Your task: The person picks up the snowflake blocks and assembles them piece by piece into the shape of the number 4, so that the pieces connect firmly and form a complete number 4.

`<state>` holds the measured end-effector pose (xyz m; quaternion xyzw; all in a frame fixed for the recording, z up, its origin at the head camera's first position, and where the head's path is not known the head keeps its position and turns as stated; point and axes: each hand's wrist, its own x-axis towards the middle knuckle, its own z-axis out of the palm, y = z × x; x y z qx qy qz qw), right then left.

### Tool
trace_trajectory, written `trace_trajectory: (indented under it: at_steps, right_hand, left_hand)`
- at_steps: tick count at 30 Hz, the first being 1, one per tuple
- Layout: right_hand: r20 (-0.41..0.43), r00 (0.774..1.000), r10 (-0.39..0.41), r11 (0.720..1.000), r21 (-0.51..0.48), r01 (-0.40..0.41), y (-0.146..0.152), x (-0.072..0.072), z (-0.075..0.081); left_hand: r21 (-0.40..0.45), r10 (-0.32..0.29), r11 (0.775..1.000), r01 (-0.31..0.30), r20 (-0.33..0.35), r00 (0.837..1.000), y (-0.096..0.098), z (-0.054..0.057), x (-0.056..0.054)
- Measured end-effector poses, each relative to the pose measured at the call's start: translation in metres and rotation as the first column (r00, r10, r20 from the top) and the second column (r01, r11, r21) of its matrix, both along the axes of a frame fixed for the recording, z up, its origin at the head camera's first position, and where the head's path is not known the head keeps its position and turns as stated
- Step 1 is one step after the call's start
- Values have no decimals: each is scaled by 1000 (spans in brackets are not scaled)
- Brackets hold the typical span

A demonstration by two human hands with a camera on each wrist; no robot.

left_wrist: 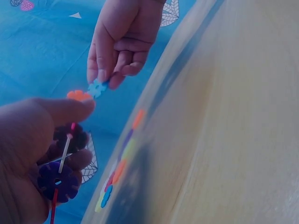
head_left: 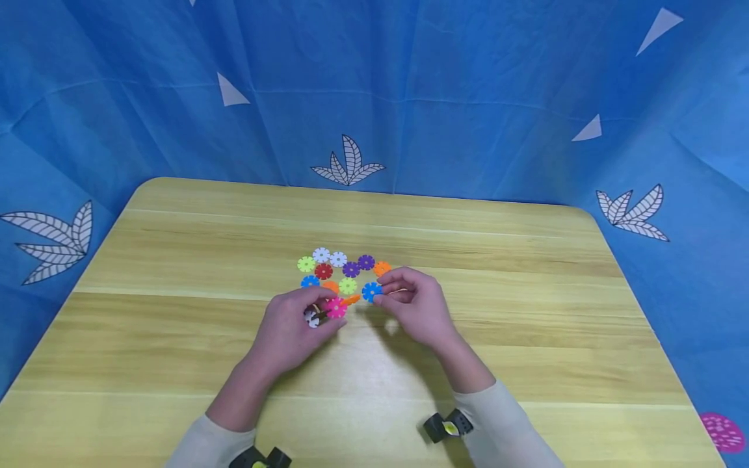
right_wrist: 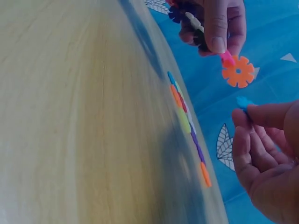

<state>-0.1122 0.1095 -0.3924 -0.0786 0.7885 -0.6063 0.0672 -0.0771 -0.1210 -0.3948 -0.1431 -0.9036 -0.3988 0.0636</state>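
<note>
Over the table, my left hand (head_left: pixel 292 325) grips a chain of notched plastic discs joined at their slots. A pink disc (head_left: pixel 336 309) and an orange disc (right_wrist: pixel 231 74) are at the end towards the right hand. White and dark purple discs (left_wrist: pixel 50 173) follow in the chain, partly hidden by the palm and fingers. My right hand (head_left: pixel 418 305) pinches a single blue disc (head_left: pixel 371 292) between thumb and fingertips. In the right wrist view the blue disc stands just short of the orange one, a small gap between them.
Several loose notched discs lie flat on the table just beyond the hands: a lime green disc (head_left: pixel 306 264), a red disc (head_left: pixel 324 272), a purple disc (head_left: pixel 366 262), an orange disc (head_left: pixel 382 268), with white and blue ones. A blue patterned cloth (head_left: pixel 445 97) hangs behind the wooden table (head_left: pixel 526 292).
</note>
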Motion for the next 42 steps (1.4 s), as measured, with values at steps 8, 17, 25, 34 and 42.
trace_trajectory:
  at_steps: [8, 17, 25, 34, 42]
  right_hand:
    - [-17, 999, 46, 993, -112, -48, 3, 3, 2]
    - [25, 998, 58, 994, -91, -56, 2, 4, 4]
    - [22, 999, 48, 995, -89, -45, -1, 5, 6]
    - [42, 998, 49, 990, -136, -42, -3, 5, 7]
    - [47, 998, 42, 982, -184, -32, -5, 4, 4]
  left_hand:
    - [-1, -5, 1000, 5, -25, 1000, 0, 0, 0]
    - [-14, -16, 1000, 15, -13, 1000, 1, 1, 0]
    - [-59, -8, 998, 8, -9, 1000, 2, 4, 1]
    - [-91, -7, 996, 2, -55, 998, 3, 4, 2]
    - [-85, -12, 996, 2, -116, 993, 0, 3, 1]
